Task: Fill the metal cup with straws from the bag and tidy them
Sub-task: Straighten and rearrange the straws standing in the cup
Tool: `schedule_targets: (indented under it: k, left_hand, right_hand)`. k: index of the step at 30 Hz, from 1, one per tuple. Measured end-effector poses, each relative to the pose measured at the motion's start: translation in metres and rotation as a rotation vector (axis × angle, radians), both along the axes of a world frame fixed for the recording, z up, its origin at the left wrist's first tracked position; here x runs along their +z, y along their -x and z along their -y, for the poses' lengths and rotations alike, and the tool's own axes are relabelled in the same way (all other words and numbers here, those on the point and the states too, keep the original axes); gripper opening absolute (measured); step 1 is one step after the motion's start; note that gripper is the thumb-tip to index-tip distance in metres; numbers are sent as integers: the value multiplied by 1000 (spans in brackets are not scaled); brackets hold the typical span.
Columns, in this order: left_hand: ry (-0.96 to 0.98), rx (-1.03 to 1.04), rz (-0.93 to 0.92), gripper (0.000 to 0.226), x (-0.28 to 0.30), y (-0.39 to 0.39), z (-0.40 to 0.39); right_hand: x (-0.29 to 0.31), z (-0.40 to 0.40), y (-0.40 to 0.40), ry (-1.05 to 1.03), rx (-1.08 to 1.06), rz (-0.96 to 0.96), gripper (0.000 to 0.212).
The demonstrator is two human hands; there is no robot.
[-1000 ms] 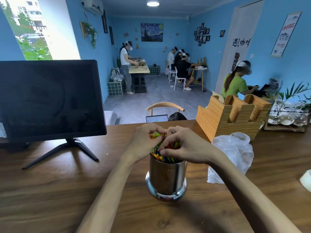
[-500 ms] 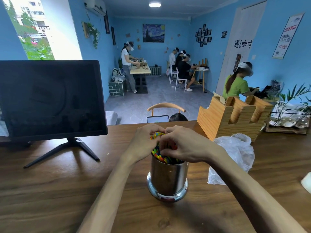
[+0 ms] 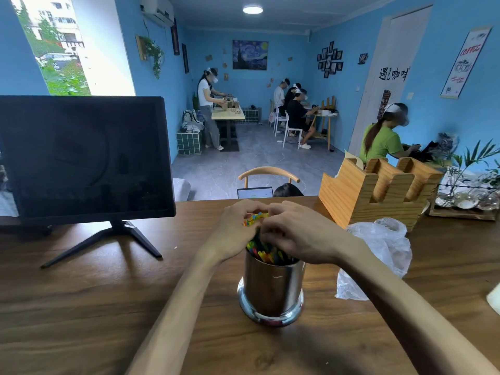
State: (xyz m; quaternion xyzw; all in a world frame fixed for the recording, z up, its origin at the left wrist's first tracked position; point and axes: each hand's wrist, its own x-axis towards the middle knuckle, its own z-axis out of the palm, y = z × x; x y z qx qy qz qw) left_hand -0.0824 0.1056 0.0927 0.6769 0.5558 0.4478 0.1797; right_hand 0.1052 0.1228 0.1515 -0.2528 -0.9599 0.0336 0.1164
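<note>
A shiny metal cup [image 3: 272, 289] stands upright on the wooden table [image 3: 81, 307] in front of me, packed with colourful straws [image 3: 266, 254]. Both my hands are bunched over its mouth. My left hand [image 3: 234, 230] curls its fingers round the straw tops from the left. From the right, my right hand [image 3: 296, 234] closes its fingers on the same bundle. The straw tips show between my fingers; most of the bundle is hidden by my hands. A crumpled clear plastic bag [image 3: 378, 253] lies on the table just right of the cup.
A dark monitor [image 3: 81, 158] on a splayed black stand takes up the left of the table. A wooden slotted holder [image 3: 378, 193] stands at the back right, with a plant tray [image 3: 465, 201] beyond it. Past the table's far edge are a chair and several seated people.
Both hands stay clasped on the straw tops with small finger shifts. The cup has not moved on the table.
</note>
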Motion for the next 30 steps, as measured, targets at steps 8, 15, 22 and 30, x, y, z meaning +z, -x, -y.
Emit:
schedule_targets:
  k: [8, 15, 22, 30]
  left_hand:
    - [-93, -41, 172, 38, 13, -9, 7]
    - [-20, -38, 25, 10, 13, -14, 7]
    - [-188, 92, 556, 10, 29, -6, 7]
    - [-241, 88, 1158, 6, 50, 9, 15]
  right_hand:
    - [16, -24, -7, 38, -101, -571, 11]
    - [31, -33, -5, 94, -151, -1052, 19]
    - [27, -44, -20, 544, -156, -1388, 25]
    - [-1, -44, -30, 549, -169, -826, 13]
